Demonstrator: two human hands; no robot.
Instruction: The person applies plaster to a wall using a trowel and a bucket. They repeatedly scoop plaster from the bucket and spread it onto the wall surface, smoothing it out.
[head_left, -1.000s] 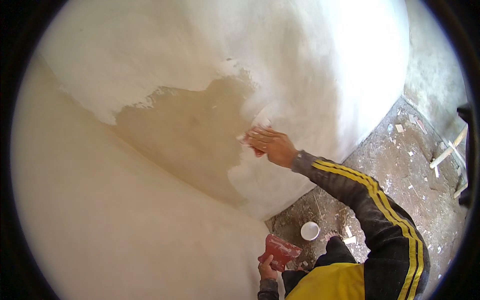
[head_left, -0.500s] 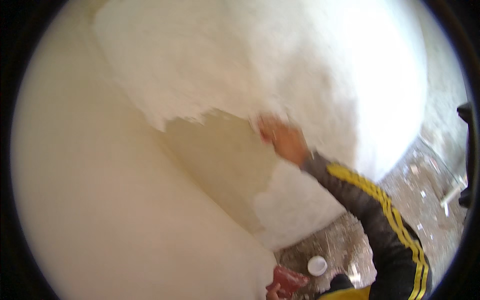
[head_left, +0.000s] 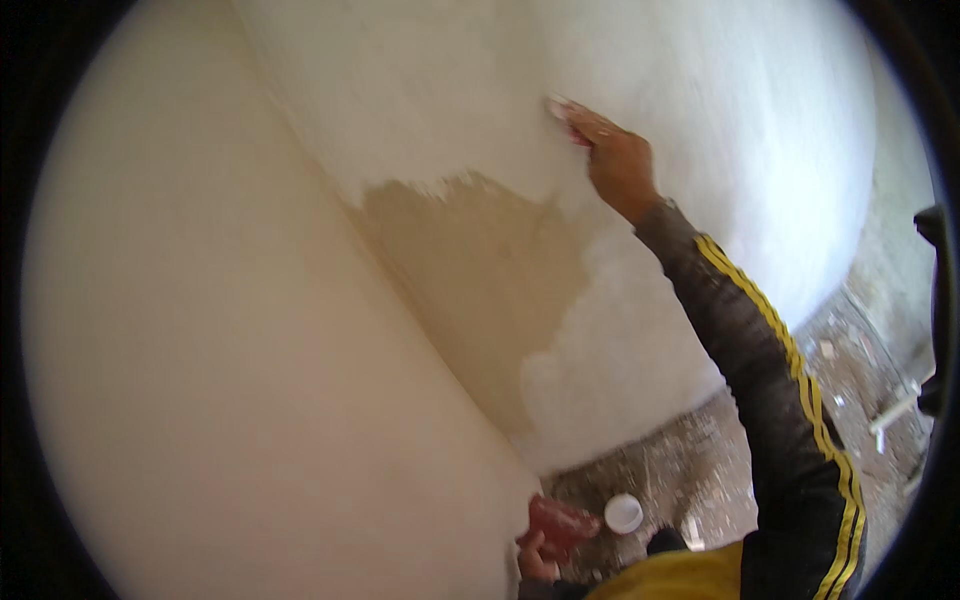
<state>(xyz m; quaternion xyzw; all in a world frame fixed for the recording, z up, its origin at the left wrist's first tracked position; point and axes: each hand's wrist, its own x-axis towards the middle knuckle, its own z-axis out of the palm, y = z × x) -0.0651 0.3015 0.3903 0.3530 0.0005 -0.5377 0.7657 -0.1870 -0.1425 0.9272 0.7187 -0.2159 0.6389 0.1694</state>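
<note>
My right hand (head_left: 622, 170), on a dark sleeve with yellow stripes, is closed round a small flat red putty spreader (head_left: 576, 128) smeared with white. The spreader's edge lies against the wall (head_left: 470, 90), on its white-coated part. Below it a bare beige patch (head_left: 470, 265) with a ragged upper edge shows between white areas. Low in the view, my left hand (head_left: 538, 558) grips a flat dark red plate (head_left: 562, 526) by its edge, with pale smears on it. Part of this hand is hidden.
A plain pale wall (head_left: 240, 400) meets the coated one at a slanting corner on the left. A white round tub (head_left: 624, 514) stands on the dirty floor (head_left: 690, 450). Debris and a white pipe piece (head_left: 892, 410) lie at the right.
My right hand has moved up along the wall with the spreader, away from the bare patch's edge. My left hand and the red plate appear slightly higher and further left.
</note>
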